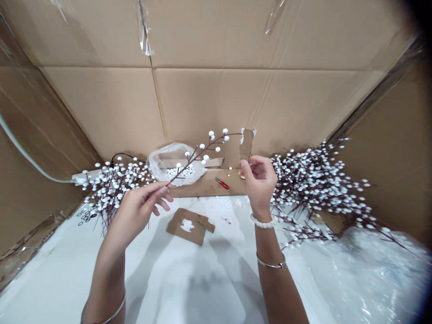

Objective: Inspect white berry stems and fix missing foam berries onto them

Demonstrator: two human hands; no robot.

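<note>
Between the thumb and fingers of my left hand [146,204] is the lower end of an artificial berry branch [194,158], dark brown with white berries. It slants up to the right. My right hand [259,180] pinches a narrow strip of cardboard [247,143] that has white glue-like stuff on its upper corners. The branch's thin tip reaches the strip's upper left corner. Below the hands, a flat cardboard piece [189,225] with a white smear lies on the white table.
A clear plastic bag [175,164] of loose white berries stands at the back, beside small red snips [222,182]. Berry branches pile up at left [116,184] and right [313,180]. Plastic wrap [378,274] lies front right. Cardboard walls [209,99] enclose the table.
</note>
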